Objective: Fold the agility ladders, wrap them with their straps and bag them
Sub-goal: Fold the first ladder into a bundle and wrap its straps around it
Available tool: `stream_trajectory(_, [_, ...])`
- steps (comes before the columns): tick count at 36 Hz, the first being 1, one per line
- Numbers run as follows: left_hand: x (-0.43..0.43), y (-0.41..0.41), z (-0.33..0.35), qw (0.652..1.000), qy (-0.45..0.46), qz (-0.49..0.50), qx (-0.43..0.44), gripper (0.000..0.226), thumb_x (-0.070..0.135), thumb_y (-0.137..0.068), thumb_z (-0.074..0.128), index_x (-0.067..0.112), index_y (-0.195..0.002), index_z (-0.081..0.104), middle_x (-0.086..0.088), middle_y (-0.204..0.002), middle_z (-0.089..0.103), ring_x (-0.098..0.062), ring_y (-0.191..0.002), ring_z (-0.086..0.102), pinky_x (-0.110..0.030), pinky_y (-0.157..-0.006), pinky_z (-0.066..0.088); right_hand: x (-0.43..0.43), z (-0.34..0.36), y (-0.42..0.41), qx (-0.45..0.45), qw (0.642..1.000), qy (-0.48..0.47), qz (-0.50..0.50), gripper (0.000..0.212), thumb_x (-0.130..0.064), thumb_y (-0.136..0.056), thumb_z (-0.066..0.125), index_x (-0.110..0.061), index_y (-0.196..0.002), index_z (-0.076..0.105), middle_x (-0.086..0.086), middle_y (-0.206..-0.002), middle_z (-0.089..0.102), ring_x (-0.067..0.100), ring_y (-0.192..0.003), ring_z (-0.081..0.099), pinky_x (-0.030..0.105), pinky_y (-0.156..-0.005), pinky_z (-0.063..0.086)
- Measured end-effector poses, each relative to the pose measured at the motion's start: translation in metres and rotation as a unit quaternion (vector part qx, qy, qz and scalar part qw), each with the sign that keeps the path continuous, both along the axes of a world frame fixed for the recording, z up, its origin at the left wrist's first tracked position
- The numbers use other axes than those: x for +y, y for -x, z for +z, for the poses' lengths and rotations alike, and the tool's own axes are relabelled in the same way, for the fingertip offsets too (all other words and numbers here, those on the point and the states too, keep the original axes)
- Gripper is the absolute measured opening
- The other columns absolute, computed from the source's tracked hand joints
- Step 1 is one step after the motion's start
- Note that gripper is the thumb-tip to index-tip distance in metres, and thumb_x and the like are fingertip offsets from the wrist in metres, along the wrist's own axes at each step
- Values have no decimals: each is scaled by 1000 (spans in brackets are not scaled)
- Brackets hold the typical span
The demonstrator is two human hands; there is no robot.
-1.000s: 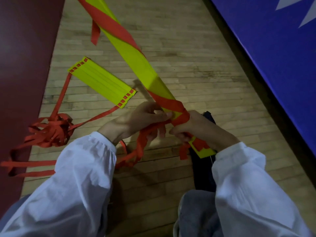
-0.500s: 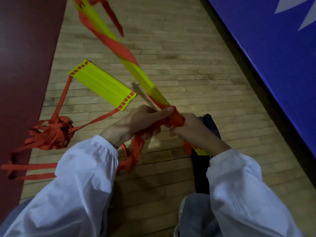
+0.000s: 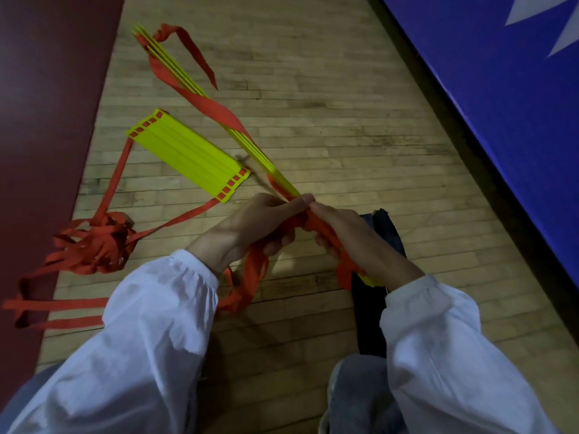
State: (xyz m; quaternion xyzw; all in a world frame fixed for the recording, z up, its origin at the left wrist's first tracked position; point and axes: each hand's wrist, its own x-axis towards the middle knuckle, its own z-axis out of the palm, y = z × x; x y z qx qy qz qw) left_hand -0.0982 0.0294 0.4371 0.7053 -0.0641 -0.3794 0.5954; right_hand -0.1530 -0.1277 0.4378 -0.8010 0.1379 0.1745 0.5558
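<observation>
1. Bundle of yellow rungs, a folded agility ladder (image 3: 263, 156), slants edge-up over a wooden floor (image 3: 344, 120), its near end held between a person's left hand (image 3: 250, 227) and right hand (image 3: 354, 236), both in white sleeves.
2. The left hand curls its fingers round a red strap (image 3: 219, 112) at the near end of the folded agility ladder. Slack from the strap hangs below that hand in a loop toward the floor.
3. The right hand grips the same end, fingers closed round the rungs and the strap wound over them. The two hands touch at their fingertips on top of the bundle.
4. Farther up the bundle the strap spirals across the rungs, and a loose red tail (image 3: 194, 54) hangs free near its far end.
5. Left of the bundle a second ladder stack (image 3: 188, 155) lies flat on the floor, its straps trailing to a red tangle (image 3: 97, 242) farther left.
6. Beneath the bundle's near end and the right forearm lies a dark cloth item (image 3: 388, 227). Whether it is a bag cannot be told.
7. A blue mat (image 3: 501, 89) runs along the right of the bundle, and a maroon surface (image 3: 47, 89) lies beyond the tangle on the left.
</observation>
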Motion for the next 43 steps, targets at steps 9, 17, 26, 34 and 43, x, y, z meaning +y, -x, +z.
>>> stream_trajectory(9, [12,-11,7,984,39,-70,157,69,66,-87,31,6,-94,64,-10,-68,67,-14,-38,53,-19,-38,42,-7,0,-1,-91,995,38,-26,29,-49,-87,62,-23,-98,69,-6,-89,69,12,-88,65,37,-81,49])
stream_trajectory(17, [6,-10,5,999,3,11,50,44,50,-91,53,11,-71,62,-8,-45,52,-13,-28,34,-14,-33,25,1,-7,-1,-111,990,81,-28,32,-49,-81,69,-26,-101,61,-5,-94,68,11,-89,64,34,-80,51])
stream_trajectory(26, [10,-6,5,998,-22,3,-59,51,39,-93,56,20,-47,64,-2,-40,49,-17,-33,38,-24,-42,26,4,-2,-1,-95,995,32,-4,30,-34,-81,73,-25,-104,55,-5,-99,66,7,-88,63,25,-77,53])
stream_trajectory(34, [9,1,13,991,50,-89,-92,57,24,-99,47,22,-45,68,0,-34,50,-11,-28,36,-21,-35,23,-11,14,0,37,992,-85,85,17,-27,-82,69,-17,-95,64,-3,-73,71,15,-71,69,28,-66,59])
stream_trajectory(43, [6,0,10,991,70,-73,-91,57,28,-99,46,18,-46,65,-3,-41,56,-13,-29,41,-17,-34,31,-6,21,4,34,989,-122,76,23,-27,-88,63,-8,-76,62,-3,-52,61,9,-46,56,21,-52,50])
